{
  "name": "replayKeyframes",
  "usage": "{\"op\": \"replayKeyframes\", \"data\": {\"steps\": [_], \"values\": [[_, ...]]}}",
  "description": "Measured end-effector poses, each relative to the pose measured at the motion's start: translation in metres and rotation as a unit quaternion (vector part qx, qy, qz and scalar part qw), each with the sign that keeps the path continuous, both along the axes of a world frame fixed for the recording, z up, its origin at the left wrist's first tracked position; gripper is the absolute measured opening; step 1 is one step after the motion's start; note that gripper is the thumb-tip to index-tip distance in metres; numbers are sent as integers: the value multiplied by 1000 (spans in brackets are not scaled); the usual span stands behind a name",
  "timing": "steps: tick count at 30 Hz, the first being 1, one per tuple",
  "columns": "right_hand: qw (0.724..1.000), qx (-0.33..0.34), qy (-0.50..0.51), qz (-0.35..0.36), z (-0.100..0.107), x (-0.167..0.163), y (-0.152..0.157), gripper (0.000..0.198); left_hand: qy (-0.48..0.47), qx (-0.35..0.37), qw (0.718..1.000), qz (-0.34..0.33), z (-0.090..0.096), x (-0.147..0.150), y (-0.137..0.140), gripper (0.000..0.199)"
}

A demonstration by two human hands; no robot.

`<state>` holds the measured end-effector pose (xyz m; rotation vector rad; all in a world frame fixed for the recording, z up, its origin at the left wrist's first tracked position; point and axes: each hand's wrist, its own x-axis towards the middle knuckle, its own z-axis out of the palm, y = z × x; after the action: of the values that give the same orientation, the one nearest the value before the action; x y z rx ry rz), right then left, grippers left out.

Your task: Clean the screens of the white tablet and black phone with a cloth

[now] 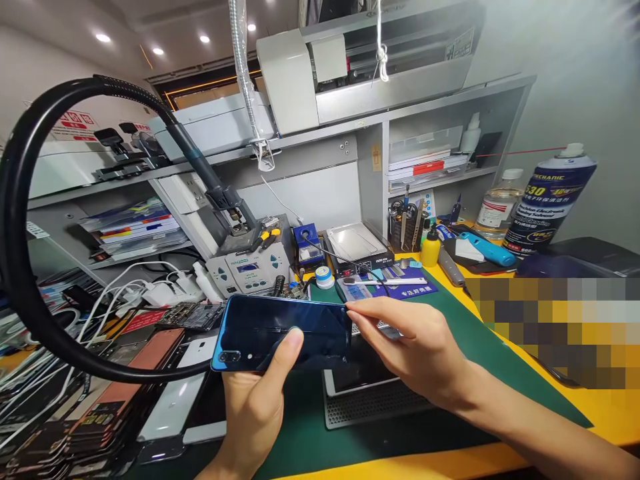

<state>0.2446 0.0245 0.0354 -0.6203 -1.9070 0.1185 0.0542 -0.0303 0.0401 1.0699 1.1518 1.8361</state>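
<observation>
Head view shows one glossy dark-blue rectangular phone [260, 323] above one flat green mat [485, 373], in the grip of the raised left hand [260, 400], thumb across its back. The right hand [425, 340] has thumb and forefinger closed at the phone's upper right corner; whether they pinch something small, I cannot tell. One dark-blue cylindrical spray can [547, 200] reads "MECHANIC" and "530".

Yellow table [615, 415], green mat [305, 437] on it. Rear right: 1 dark spray can [547, 200] marked 530 — 1 clear bottle [500, 207] just beside, 1 small yellow bottle [430, 249] farther left. Rear left: grey control unit [255, 268] with buttons, 1 round jar [325, 279] near it — thick black hose [14, 227] looping far left. Phone parts [107, 417] stacked front left, white chargers [163, 293] behind.
</observation>
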Motion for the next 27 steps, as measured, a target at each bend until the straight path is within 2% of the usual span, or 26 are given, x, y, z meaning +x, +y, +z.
{"op": "replayKeyframes", "data": {"steps": [3, 7, 11, 14, 16, 18, 20, 22, 24, 27], "values": [[997, 59, -42, -23, -1, -1, 0, 17, 7, -2, 1000, 5, 1, 1, 0, 39], [994, 58, -79, -39, -3, -2, 2, 14, 14, -5, 1000, 5, 0, 1, 1, 41], [999, -17, -35, -9, -3, -1, 4, 10, -3, 15, 1000, -13, 0, 0, 1, 47], [989, -143, 11, 20, 1, 2, 3, 11, -41, 18, 998, -44, 0, -4, 2, 51], [967, -247, 41, 57, 5, 3, 2, 15, -68, 3, 996, -54, 0, -8, 4, 52], [932, -340, 69, 108, 9, 3, 0, 18, -92, -14, 993, -68, -1, -13, 7, 49], [893, -407, 97, 166, 13, 3, 0, 22, -108, -31, 988, -103, -1, -18, 10, 38], [855, -457, 117, 215, 17, 4, 0, 27, -110, -61, 979, -160, 0, -24, 12, 20], [826, -488, 136, 247, 20, 6, 2, 31, -113, -101, 964, -217, 2, -30, 15, 13], [807, -501, 154, 272, 23, 10, 3, 34, -135, -138, 945, -262, 7, -37, 19, 12]]}}
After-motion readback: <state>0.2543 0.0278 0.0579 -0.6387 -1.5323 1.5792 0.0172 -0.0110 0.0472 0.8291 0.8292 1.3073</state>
